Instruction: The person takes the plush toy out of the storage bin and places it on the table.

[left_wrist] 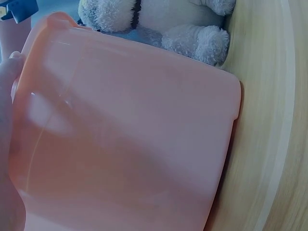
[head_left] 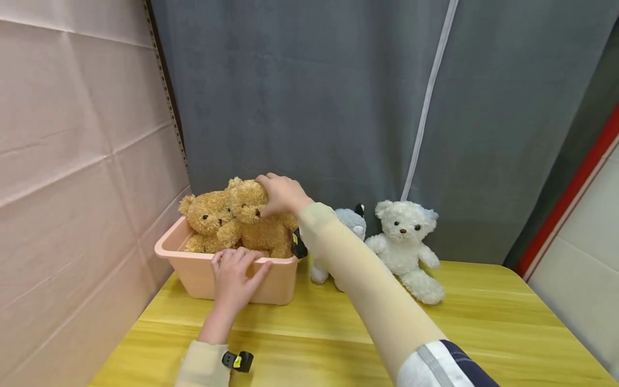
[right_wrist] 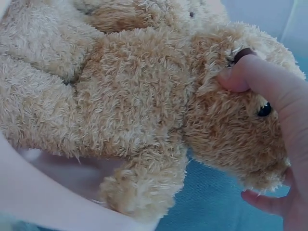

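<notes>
A pink plastic bin (head_left: 193, 274) stands at the left of the table with two golden-brown teddy bears in it. My right hand (head_left: 284, 194) grips the head of the right-hand teddy bear (head_left: 266, 235), its thumb beside the nose in the right wrist view. That bear sits upright, and its arm overlaps the other brown bear (head_left: 205, 215) at the bin's left end. With fingers bent over the front rim, my left hand (head_left: 234, 279) holds the bin; its thumb lies along the outside. The left wrist view is mostly filled by the bin's outer wall (left_wrist: 134, 115).
Right of the bin, a grey-blue plush toy (head_left: 352, 220) sits partly hidden behind my right forearm. Beside it is a white teddy bear (head_left: 400, 252) on the yellow wood-grain table (head_left: 488, 322). A grey curtain (head_left: 309, 97) hangs behind, and a pale wall covering (head_left: 72, 188) borders the left.
</notes>
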Demonstrator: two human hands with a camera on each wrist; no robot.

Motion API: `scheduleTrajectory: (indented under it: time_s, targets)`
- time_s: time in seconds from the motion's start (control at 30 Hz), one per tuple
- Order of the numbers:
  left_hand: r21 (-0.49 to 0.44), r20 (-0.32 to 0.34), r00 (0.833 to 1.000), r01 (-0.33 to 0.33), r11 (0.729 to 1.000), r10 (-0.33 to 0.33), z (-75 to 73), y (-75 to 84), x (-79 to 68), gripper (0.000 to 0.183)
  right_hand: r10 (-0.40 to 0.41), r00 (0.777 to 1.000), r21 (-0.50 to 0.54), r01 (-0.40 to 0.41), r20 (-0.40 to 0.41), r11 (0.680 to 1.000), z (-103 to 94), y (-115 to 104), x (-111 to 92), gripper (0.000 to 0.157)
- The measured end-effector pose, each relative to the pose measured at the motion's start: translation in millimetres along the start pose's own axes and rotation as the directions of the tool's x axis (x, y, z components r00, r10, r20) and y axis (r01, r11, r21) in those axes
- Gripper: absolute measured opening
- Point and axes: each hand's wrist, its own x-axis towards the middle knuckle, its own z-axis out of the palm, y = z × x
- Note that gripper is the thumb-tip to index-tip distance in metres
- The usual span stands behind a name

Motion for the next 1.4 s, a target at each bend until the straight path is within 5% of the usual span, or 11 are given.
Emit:
scheduleTrajectory:
  time_s: [0.53,0.73,1.0,1.2,1.4]
  targets:
    - [-0.040,-0.004,1.000,-0.009,0.999,0.008,10.2,0.1,4.7,0.027,0.083,0.967,0.215,-0.030,-0.242,0.976,-84.1,45,-24,0.089]
    - [-0.044,-0.025,0.999,-0.021,0.999,0.020,14.8,-4.6,5.0,0.026,0.094,0.941,0.231,-0.017,-0.325,0.973,-122.8,58,-41,0.088]
    - [-0.039,-0.039,0.999,-0.032,0.999,0.030,13.7,-7.4,6.8,0.025,0.007,0.899,0.151,0.066,-0.438,0.986,-164.3,62,-86,0.083]
    - [-0.034,-0.026,1.000,-0.018,0.999,0.017,6.6,-10.6,9.2,0.028,-0.047,0.885,0.068,0.088,-0.463,0.994,-175.0,61,-126,0.083]
    - [-0.033,-0.017,1.000,-0.013,0.999,0.012,5.9,-16.0,10.1,0.028,-0.099,0.892,-0.019,0.101,-0.441,0.995,-159.3,60,-165,0.087]
